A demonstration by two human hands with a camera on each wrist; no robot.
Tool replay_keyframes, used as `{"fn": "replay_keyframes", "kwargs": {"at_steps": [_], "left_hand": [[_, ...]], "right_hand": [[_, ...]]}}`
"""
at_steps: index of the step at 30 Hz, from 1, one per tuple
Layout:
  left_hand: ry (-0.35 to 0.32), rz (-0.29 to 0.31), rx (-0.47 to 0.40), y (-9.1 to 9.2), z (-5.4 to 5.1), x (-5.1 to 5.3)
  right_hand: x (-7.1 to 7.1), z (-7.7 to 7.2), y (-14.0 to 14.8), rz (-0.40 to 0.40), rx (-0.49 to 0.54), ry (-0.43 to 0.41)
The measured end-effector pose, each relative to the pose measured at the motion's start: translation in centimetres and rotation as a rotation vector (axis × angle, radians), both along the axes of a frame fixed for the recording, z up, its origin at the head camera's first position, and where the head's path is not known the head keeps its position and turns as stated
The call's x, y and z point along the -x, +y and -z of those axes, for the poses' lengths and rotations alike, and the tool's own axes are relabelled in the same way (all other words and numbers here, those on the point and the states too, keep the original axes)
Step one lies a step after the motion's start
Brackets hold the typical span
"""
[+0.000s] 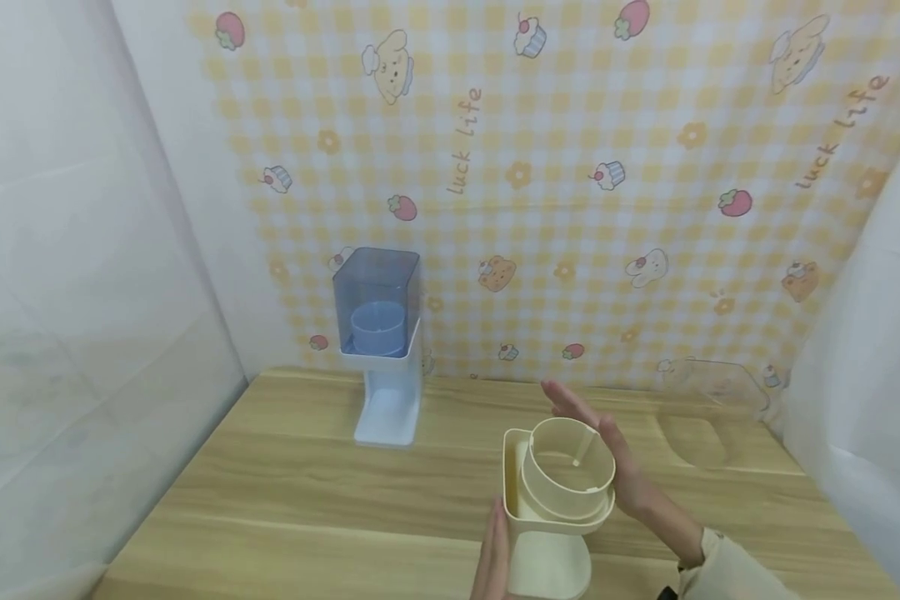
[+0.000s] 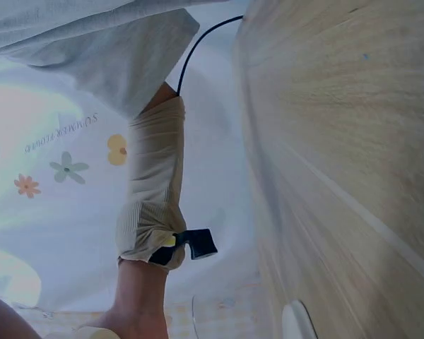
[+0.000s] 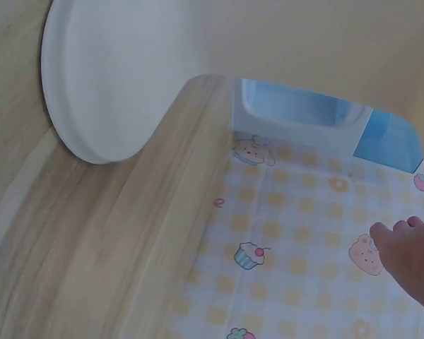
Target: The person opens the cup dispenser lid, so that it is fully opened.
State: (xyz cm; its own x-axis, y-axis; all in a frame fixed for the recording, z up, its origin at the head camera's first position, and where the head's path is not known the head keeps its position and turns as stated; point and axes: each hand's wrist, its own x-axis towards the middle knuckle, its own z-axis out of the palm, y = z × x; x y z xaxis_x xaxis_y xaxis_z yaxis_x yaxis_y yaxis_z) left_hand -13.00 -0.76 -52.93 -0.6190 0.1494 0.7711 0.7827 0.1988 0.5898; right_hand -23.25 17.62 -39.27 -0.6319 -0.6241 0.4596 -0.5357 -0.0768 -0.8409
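A cream dispenser stand (image 1: 551,567) with a rounded foot stands on the table near the front, its square upper tray holding an upright, open-topped round cylinder (image 1: 570,479). My left hand (image 1: 492,554) lies along the left side of the tray, fingers straight. On the other side, my right hand (image 1: 617,462) has its fingers extended behind and beside the cylinder, close against it; the exact contact is partly hidden. In the right wrist view the stand's foot (image 3: 120,78) shows large, and extended fingertips of the right hand (image 3: 413,258) appear at the edge.
A similar white dispenser (image 1: 390,408) with a translucent blue cover (image 1: 377,283) stands at the back left. A clear plastic cover (image 1: 693,429) lies at the back right. Behind the wooden table (image 1: 307,500) hangs a yellow checked cloth (image 1: 570,225); white sheets (image 1: 82,250) hang at the sides.
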Motion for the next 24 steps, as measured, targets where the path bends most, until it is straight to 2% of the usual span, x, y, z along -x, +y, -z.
{"fn": "replay_keyframes", "kwargs": {"at_steps": [2,6,9,12,14,17,21,24], "left_hand": [[0.039,-0.035,-0.026,0.8,0.3,0.5],[-0.040,-0.001,-0.115,1.6,0.0,0.2],[-0.127,0.004,-0.162,2.0,-0.9,-0.6],[-0.257,0.014,-0.200,2.0,-2.6,-1.5],[-0.393,0.049,-0.247,1.9,-3.9,-2.1],[-0.508,0.128,-0.303,1.7,-5.6,-2.3],[-0.581,0.247,-0.296,0.9,-7.4,-1.8],[-0.633,0.310,-0.267,0.2,-8.7,-1.5]], "right_hand": [[-0.1,0.1,0.0,-0.009,0.006,-0.018],[-0.3,0.3,0.2,-0.004,0.007,-0.048],[-0.4,0.3,0.3,0.011,0.018,-0.064],[-0.7,0.4,0.3,0.024,0.029,-0.072],[-0.9,0.3,0.3,0.042,0.038,-0.072],[-1.3,0.4,0.2,0.100,0.041,-0.065],[-2.2,0.6,-0.1,0.163,0.080,-0.075],[-2.9,0.8,-0.4,0.186,0.134,-0.098]]}}
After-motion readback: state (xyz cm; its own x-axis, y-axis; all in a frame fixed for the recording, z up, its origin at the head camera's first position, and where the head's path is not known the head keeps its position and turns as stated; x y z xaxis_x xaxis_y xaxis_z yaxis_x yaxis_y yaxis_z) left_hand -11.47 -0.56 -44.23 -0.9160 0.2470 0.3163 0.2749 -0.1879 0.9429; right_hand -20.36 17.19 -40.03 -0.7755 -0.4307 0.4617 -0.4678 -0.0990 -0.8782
